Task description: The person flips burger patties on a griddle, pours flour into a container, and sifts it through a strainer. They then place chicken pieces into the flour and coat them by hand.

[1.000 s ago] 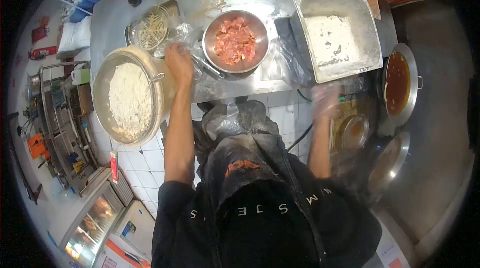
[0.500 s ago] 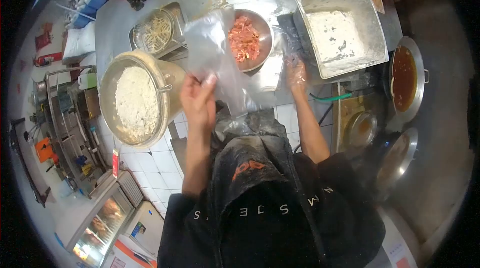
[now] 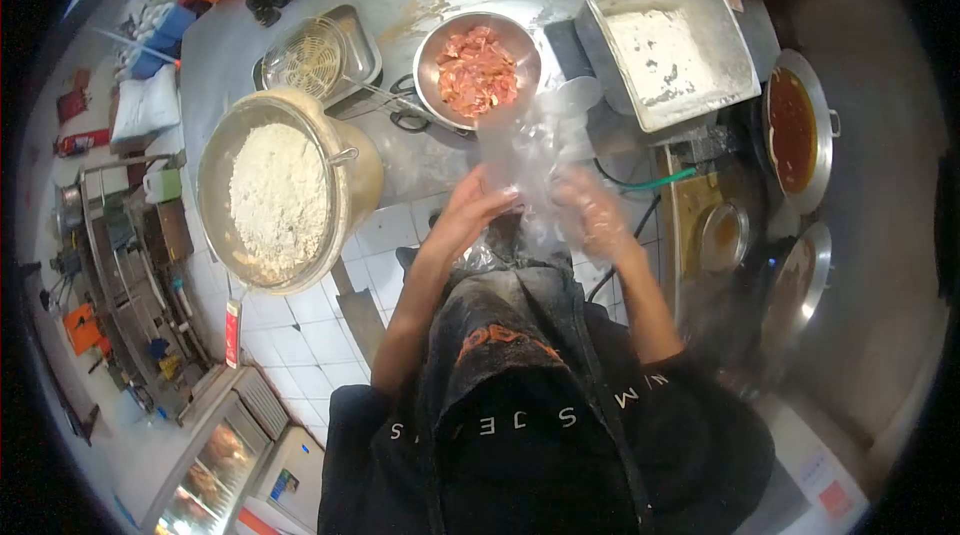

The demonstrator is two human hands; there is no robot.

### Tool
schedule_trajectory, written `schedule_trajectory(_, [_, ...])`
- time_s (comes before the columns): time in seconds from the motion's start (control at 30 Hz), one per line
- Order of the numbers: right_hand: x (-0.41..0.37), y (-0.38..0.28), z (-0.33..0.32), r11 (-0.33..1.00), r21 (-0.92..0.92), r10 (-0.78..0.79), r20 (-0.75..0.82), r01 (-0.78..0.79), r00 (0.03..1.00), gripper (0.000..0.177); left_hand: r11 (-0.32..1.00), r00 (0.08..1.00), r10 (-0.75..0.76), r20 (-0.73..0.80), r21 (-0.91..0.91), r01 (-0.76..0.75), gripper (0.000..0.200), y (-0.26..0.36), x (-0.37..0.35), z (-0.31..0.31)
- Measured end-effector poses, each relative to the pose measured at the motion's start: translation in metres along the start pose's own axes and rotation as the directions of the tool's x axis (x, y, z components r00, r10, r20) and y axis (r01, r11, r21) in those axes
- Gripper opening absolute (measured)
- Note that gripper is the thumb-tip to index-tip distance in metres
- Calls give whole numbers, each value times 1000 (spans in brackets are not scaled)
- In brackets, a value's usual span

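Note:
Thin clear plastic, looking like a bag [image 3: 530,140], stands up in front of my body, its lower end bunched between my hands. My left hand [image 3: 474,210] is closed on its left side, thumb and fingers pinching the edge. My right hand [image 3: 592,210], covered in clear shiny plastic like a disposable glove, is at the right side of the bag; motion blur hides its fingers. Just beyond the hands is a steel bowl [image 3: 424,70] of raw cut meat [image 3: 477,72], partly overlapped by the plastic.
Left stands a tub [image 3: 360,160] under a large sieve of flour [image 3: 280,200]. A wire skimmer [image 3: 310,65] rests on a tray behind it. Right of the bowl is a deep metal pan [image 3: 690,115] holding flour. Farther right are a wok of brown liquid [image 3: 793,130] and another pan [image 3: 797,285].
My left hand has moved right with the plastic, uncovering the bowl. My right hand has come down and closer, so both hands now meet at the plastic.

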State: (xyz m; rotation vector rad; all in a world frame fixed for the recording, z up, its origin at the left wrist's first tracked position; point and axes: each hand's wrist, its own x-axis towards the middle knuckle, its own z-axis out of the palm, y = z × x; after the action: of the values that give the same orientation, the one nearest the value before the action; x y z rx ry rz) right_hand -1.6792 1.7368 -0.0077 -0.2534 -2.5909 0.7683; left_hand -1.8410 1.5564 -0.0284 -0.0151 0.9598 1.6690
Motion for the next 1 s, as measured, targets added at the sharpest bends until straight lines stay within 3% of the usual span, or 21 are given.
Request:
schedule_trajectory(0.03, [-12,-8,10,998,-34,-51,165,57,985,30,998,996,-26,85,57,21,53,-2,2,1])
schedule_trajectory(0.07, [-18,-19,16,992,-57,-92,330,117,939,30,988,999,-50,14,144,48,51,-1,-6,6])
schedule_trajectory(0.1, [-25,-28,19,992,-68,-79,333,107,940,30,989,998,-60,25,140,55,51,-4,-12,1])
schedule_trajectory(0.17, [-29,-52,21,996,-34,86,676,-86,732,33,912,997,69,13,405,-69,49,-5,-29,-14])
schedule_trajectory(0.2, [-30,-66,20,988,115,30,515,-103,857,30,902,992,111,-61,425,-75,46,-4,-43,-20])
schedule_trajectory(0.23, [-29,-73,20,988,121,19,525,-97,851,30,906,991,116,-73,418,-75,46,-6,-55,-34])
schedule_trajectory(0.3, [-28,-85,17,982,100,88,519,-162,850,27,744,954,265,-143,659,-108,41,-12,-80,-64])
schedule_trajectory(0.37, [-19,-90,6,952,174,101,600,-253,793,28,772,957,275,-92,615,-162,35,0,-108,-64])
schedule_trajectory(0.43, [-31,-84,-2,926,-14,323,547,-378,772,27,492,968,60,242,837,-240,29,-9,-130,-81])
schedule_trajectory(0.47, [-33,-80,-4,928,-10,313,560,-372,767,27,245,951,-17,309,923,-296,25,-25,-132,-91])
schedule_trajectory(0.5, [-32,-76,-5,937,-37,313,526,-346,791,26,247,955,-9,297,926,-286,25,-38,-136,-102])
schedule_trajectory(0.57, [-22,-75,-3,948,-57,299,491,-312,818,25,-173,975,-195,109,974,-144,20,-41,-137,-103])
schedule_trajectory(0.6, [-13,-78,-5,949,-77,303,488,-306,819,25,-161,982,22,188,970,-183,18,-62,-139,-117])
schedule_trajectory(0.63, [-7,-82,-8,949,-99,308,487,-299,817,25,-161,982,31,186,971,-179,18,-85,-130,-133])
schedule_trajectory(0.7, [8,-88,-7,964,-86,263,460,-253,848,23,-296,983,-184,-11,954,-44,20,-116,-102,-156])
schedule_trajectory(0.77, [19,-90,-8,979,1,185,435,-206,881,21,-232,989,-148,-20,973,-15,24,-99,-95,-141])
schedule_trajectory(0.83, [27,-87,-15,987,-48,161,304,-154,939,22,-128,896,-290,-337,941,313,23,-64,-92,-111])
schedule_trajectory(0.9, [45,-84,-26,990,-95,115,164,-100,980,23,-204,898,-376,-231,965,163,26,-65,-94,-147])
schedule_trajectory(0.93, [57,-89,-39,967,-65,245,-15,-246,969,26,-273,864,-483,-141,962,4,29,-65,-97,-161])
schedule_trajectory(0.97, [62,-91,-49,922,-11,378,-184,-386,908,29,-278,863,-486,-137,961,-4,29,-53,-111,-148])
schedule_trajectory(1.0, [64,-85,-59,919,-14,385,-187,-394,904,29,-166,946,-318,-69,986,16,31,-29,-135,-123])
